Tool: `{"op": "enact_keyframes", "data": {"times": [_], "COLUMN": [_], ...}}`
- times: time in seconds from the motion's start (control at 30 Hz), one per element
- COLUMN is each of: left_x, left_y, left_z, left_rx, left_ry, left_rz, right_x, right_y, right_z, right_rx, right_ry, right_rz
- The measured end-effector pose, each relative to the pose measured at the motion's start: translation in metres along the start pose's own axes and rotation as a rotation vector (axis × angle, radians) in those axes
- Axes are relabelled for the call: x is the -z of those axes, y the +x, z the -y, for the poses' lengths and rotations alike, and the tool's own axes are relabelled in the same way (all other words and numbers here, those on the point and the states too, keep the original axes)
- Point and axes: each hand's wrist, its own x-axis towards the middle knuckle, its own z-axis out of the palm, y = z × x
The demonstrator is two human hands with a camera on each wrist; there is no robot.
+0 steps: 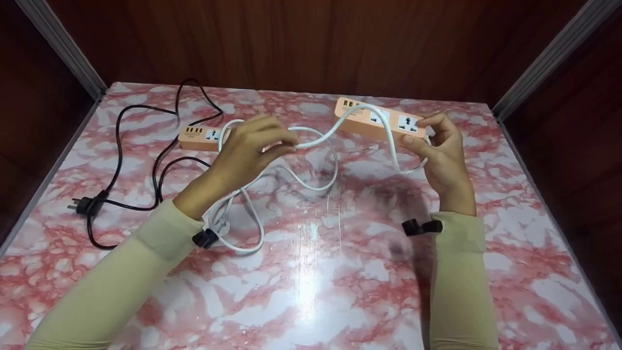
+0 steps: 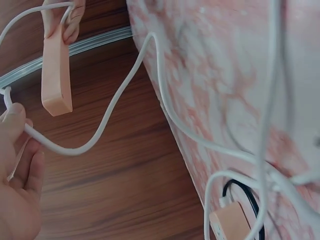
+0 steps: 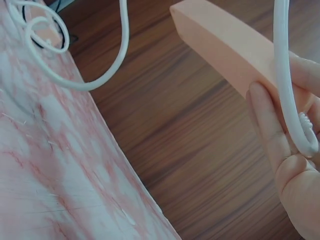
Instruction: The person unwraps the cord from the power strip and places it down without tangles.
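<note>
My right hand (image 1: 444,153) grips one end of an orange power strip (image 1: 362,127), held up over the far right of the table with its sockets showing. From that end a white cord (image 1: 391,146) loops up across the strip to my left hand (image 1: 252,146), which pinches it between thumb and fingers. In the left wrist view the same cord (image 2: 107,117) sags from the fingers and runs down to the table. A second orange power strip (image 1: 199,138) lies behind my left hand, partly hidden by it. Loose white coils and a white plug (image 1: 222,226) lie below the left wrist.
A black cord (image 1: 119,141) winds over the left side of the marbled table (image 1: 311,291), ending in a black plug (image 1: 85,206). Dark wooden panels (image 1: 301,43) rise behind the table and at both sides.
</note>
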Motion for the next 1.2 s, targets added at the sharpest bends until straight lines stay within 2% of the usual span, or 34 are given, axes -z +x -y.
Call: {"op": "enact_keyframes", "data": {"times": [0.2,0.57,0.77,1.03,1.2], "left_x": [0.002,-0.007,-0.014,-0.017,-0.019], "left_y": [-0.015,-0.033,-0.042,-0.045,-0.048], "left_z": [0.001,0.009,0.011,0.012,0.012], "left_rx": [-0.080,-0.103,-0.148,-0.069,-0.066], "left_ry": [0.069,0.138,0.182,0.156,0.161], "left_rz": [0.118,0.269,0.390,0.517,0.572], "right_x": [0.001,0.002,0.004,0.006,0.005], "right_y": [0.001,0.003,0.003,0.005,0.004], "right_z": [-0.002,-0.007,-0.011,-0.014,-0.015], "right_rx": [-0.012,-0.031,-0.034,-0.053,-0.059], "right_ry": [-0.010,-0.029,-0.057,-0.095,-0.107], "right_rz": [-0.007,0.008,-0.007,-0.007,0.000]}}
